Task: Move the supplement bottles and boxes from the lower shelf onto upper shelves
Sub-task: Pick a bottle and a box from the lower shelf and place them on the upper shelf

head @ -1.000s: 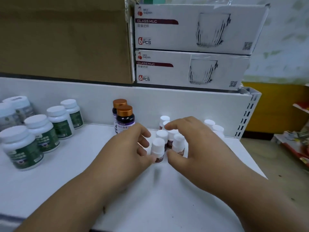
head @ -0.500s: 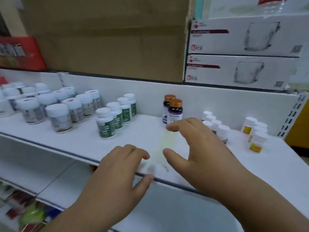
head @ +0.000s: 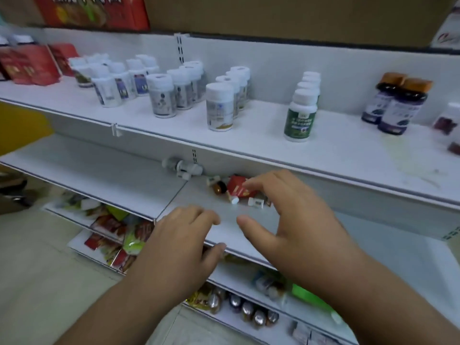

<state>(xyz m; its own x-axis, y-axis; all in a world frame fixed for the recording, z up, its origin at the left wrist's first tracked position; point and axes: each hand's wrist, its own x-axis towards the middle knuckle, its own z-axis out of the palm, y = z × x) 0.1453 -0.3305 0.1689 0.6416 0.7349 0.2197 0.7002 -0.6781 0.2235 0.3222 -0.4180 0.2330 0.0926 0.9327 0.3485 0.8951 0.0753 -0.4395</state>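
Red box (head: 238, 187); green-labelled white bottle (head: 300, 115); white shelf (head: 104, 170).

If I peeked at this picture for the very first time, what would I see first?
Two bare hands would catch your eye first: the left hand and right hand reach out, fingers spread, over the lower shelf. Just past the right fingertips lies a small jumble with a red box and tipped-over little bottles. Above, rows of white-capped bottles stand upright on the upper shelf.

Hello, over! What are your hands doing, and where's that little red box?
Both hands empty, left hand and right hand open over lower shelf. Red box lying among toppled small bottles. Nothing blocking.
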